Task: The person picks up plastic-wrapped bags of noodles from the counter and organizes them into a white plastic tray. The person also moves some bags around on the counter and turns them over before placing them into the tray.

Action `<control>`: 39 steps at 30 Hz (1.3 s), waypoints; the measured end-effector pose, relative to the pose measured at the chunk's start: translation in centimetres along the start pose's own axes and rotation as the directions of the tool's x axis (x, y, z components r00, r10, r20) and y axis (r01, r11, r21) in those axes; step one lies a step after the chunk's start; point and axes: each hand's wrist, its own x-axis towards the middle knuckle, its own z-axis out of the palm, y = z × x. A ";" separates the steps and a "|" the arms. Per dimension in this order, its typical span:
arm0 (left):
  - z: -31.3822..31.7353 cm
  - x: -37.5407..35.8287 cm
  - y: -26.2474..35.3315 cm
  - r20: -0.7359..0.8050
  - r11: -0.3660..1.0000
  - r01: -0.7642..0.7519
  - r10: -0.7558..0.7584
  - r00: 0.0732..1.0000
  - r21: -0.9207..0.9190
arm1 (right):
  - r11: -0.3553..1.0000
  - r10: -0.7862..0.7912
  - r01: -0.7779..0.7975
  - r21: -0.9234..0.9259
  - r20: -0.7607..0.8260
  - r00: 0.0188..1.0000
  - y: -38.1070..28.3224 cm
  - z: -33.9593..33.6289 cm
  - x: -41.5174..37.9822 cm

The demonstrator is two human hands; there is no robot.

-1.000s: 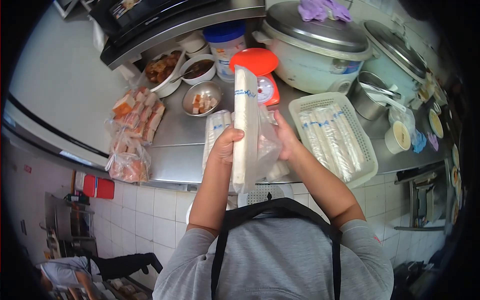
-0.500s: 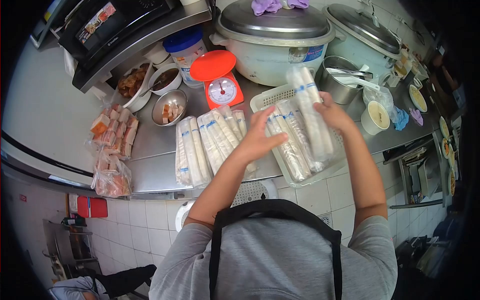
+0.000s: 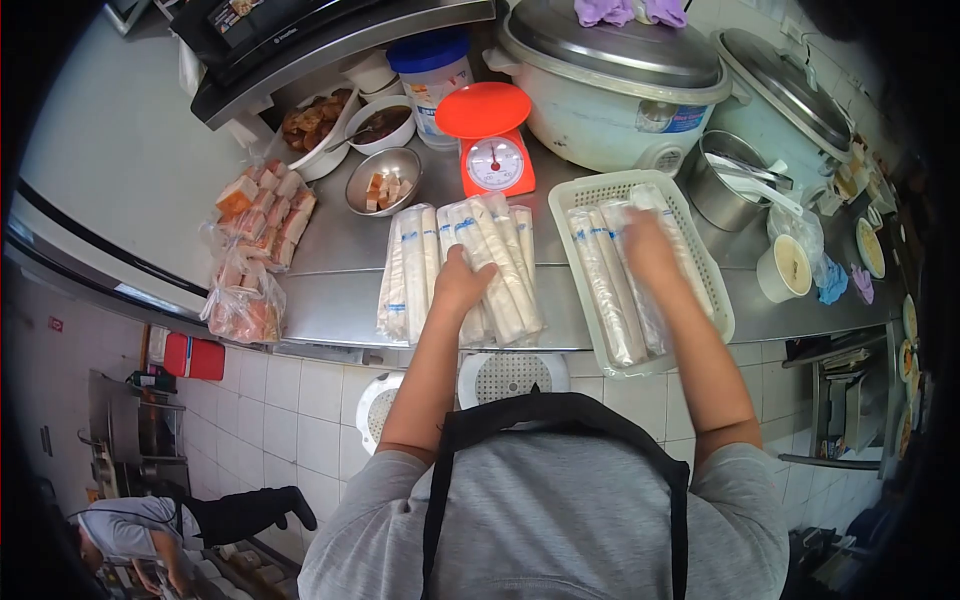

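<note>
My left hand (image 3: pixel 465 282) is on a pile of long, narrow, clear-plastic-wrapped packets (image 3: pixel 500 270) with white contents and blue print. Its thumb and fingers straddle one packet; the fingertips are partly hidden. To the right stands a pale perforated plastic basket (image 3: pixel 722 318) with several similar packets (image 3: pixel 612 300) lying lengthwise in it. My right hand (image 3: pixel 648 245), smeared by motion, is over the basket's upper part, near the rightmost packet (image 3: pixel 680 235). Its fingers cannot be made out.
Behind the pile are an orange kitchen scale (image 3: pixel 497 165) and a metal bowl (image 3: pixel 383 181) of cut pieces. Bagged meat pieces (image 3: pixel 255 225) lie at left. A large rice cooker (image 3: pixel 610 105), a steel pot (image 3: pixel 725 195) and a cup (image 3: pixel 783 270) line the back and right. Another person (image 3: pixel 150 530) is at lower left.
My left hand has moved from the basket left onto the pile. The packet raised by my right hand now lies in the basket's right side. The view has shifted slightly.
</note>
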 end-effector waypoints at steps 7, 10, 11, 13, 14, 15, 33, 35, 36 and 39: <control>-0.3 0.2 0.7 0.190 0.884 0.254 -0.192 0.963 -0.393 | 0.915 0.014 -0.251 0.316 0.596 0.803 -9.9 9.1 -1.0; -0.3 0.2 0.1 0.412 0.672 0.385 -0.129 0.902 -0.632 | 0.834 0.047 -0.366 0.412 0.607 0.793 -10.0 9.6 -1.4; 0.1 -0.2 0.5 0.417 0.644 0.378 -0.100 0.903 -0.665 | 0.777 0.073 -0.439 0.451 0.628 0.775 -10.4 8.1 -1.6; -0.7 -1.1 2.5 0.432 0.608 0.352 -0.016 0.902 -0.711 | 0.624 0.093 -0.550 0.555 0.646 0.758 -10.3 6.0 -2.0; -0.8 -1.6 3.6 0.407 0.576 0.318 0.027 0.913 -0.753 | 0.525 0.090 -0.586 0.617 0.645 0.759 -9.7 5.3 -2.3; -0.5 -2.0 4.9 0.377 0.539 0.282 0.073 0.923 -0.794 | 0.422 0.087 -0.610 0.671 0.640 0.764 -9.2 4.4 -2.4; 7.5 -5.7 13.2 0.246 0.644 -0.186 0.520 0.818 -0.742 | 0.633 0.192 -0.362 0.685 0.314 0.930 -1.0 -6.1 -6.7; 8.4 -3.9 8.9 -0.040 0.782 -0.464 0.493 0.869 -0.416 | 0.674 0.203 -0.393 0.625 0.356 0.912 -1.7 -4.7 -6.3; 7.3 -3.0 7.5 -0.118 0.804 -0.508 0.498 0.859 -0.310 | 0.738 0.205 -0.388 0.551 0.365 0.908 -1.8 -3.8 -6.3; 3.4 -0.3 2.4 -0.318 0.907 -0.420 0.396 0.862 -0.008 | 0.846 0.256 -0.399 0.353 0.388 0.886 -2.9 -2.5 -6.2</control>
